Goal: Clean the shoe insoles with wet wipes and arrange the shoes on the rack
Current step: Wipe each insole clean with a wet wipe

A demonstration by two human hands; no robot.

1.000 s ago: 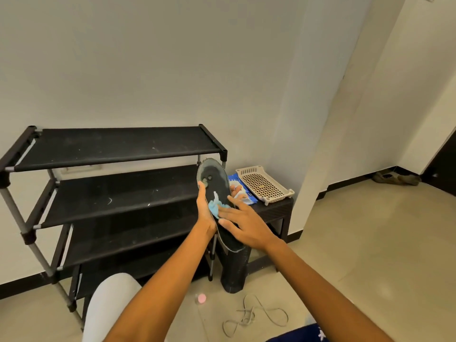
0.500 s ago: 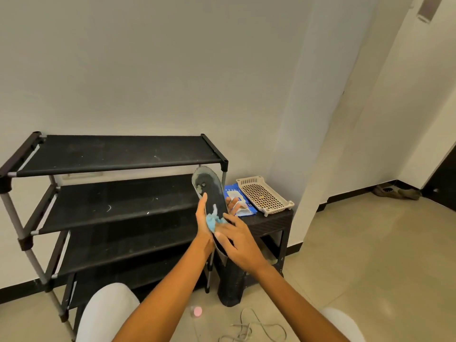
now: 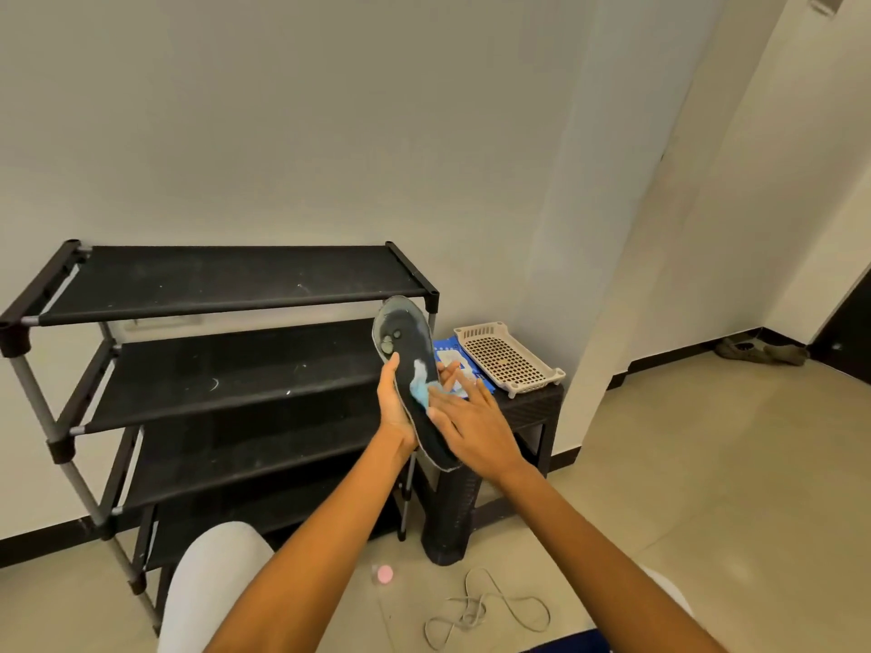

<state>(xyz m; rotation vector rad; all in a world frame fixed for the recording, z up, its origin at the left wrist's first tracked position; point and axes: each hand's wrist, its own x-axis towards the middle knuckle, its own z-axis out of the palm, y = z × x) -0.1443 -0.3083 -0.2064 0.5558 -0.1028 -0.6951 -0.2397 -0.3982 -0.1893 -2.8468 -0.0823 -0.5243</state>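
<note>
A dark shoe insole (image 3: 409, 355) stands nearly upright in front of me, its heel end up. My left hand (image 3: 395, 407) grips it from behind, thumb on the front face and fingertips showing past its right edge. My right hand (image 3: 471, 431) presses a light blue wet wipe (image 3: 421, 387) flat against the insole's middle with straight fingers. The black four-tier shoe rack (image 3: 226, 285) stands behind on the left with nothing on its shelves. A blue wet wipes pack (image 3: 451, 358) lies on a black stool (image 3: 528, 407).
A beige perforated tray (image 3: 506, 358) sits on the stool beside the wipes pack. On the floor lie a loose shoelace (image 3: 485, 610) and a small pink object (image 3: 384, 575). A pair of shoes (image 3: 761, 352) rests by the far wall. My knee (image 3: 214, 577) is low left.
My right hand with the wipe slid a little along the insole's face. The view tilted slightly; the insole stays held in my left hand.
</note>
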